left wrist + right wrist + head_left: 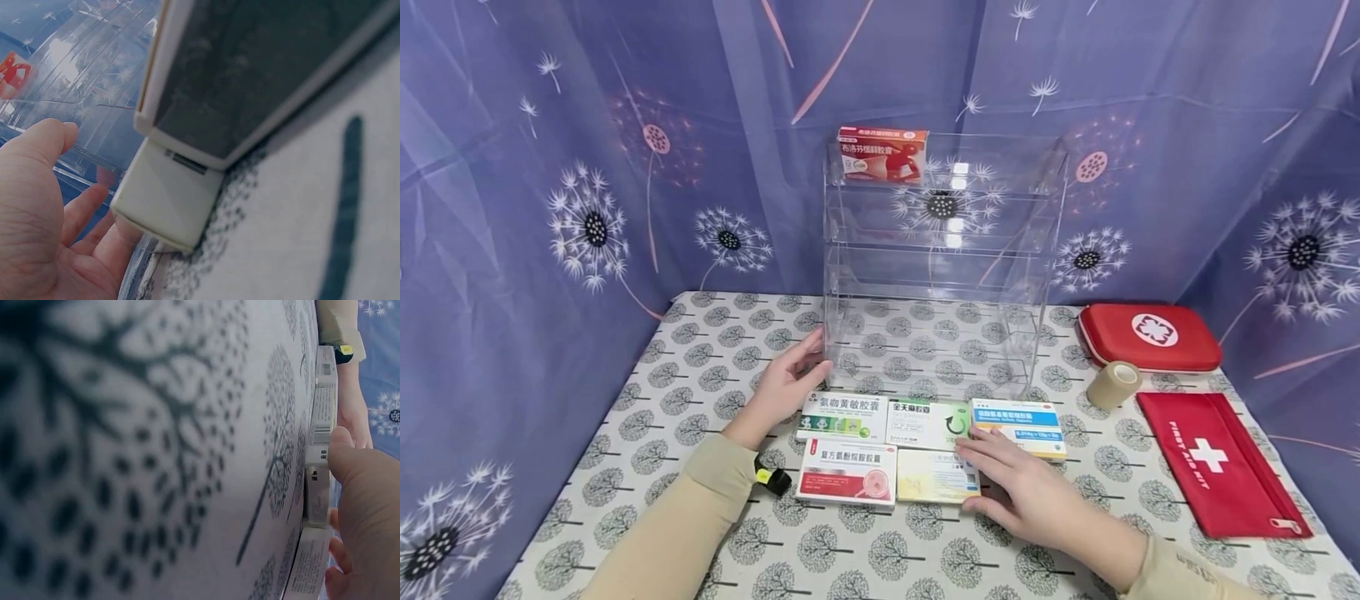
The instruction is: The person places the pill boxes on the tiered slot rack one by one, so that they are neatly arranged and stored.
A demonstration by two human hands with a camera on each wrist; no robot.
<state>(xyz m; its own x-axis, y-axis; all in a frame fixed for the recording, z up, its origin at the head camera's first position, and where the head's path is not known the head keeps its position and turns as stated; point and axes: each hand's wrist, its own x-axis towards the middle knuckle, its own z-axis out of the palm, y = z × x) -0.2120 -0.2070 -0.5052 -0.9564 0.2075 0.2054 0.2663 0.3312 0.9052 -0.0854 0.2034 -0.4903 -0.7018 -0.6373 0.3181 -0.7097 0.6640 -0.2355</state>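
Note:
My left hand [785, 385] is beside the lower left edge of a clear plastic tiered rack [932, 332], its fingers loosely extended. In the left wrist view, the thumb stands apart from the fingers. My right hand [1026, 483] rests at the right end of a yellow-and-white medicine box [931, 481], thumb by its near corner and fingertips over its far edge. Left of that box lies a red-and-white box [847, 477]. Behind them lie a white box with a green strip [842, 418], a green-and-white box [921, 423] and a blue-and-white box [1021, 421], partly behind my fingers.
A red ibuprofen box [882, 158] stands at the left of the rack's top tier. To the right are a red hard case [1112, 333], a tan bandage roll [1114, 385] and a red first aid pouch [1187, 500]. A dandelion-patterned curtain [730, 150] surrounds the table.

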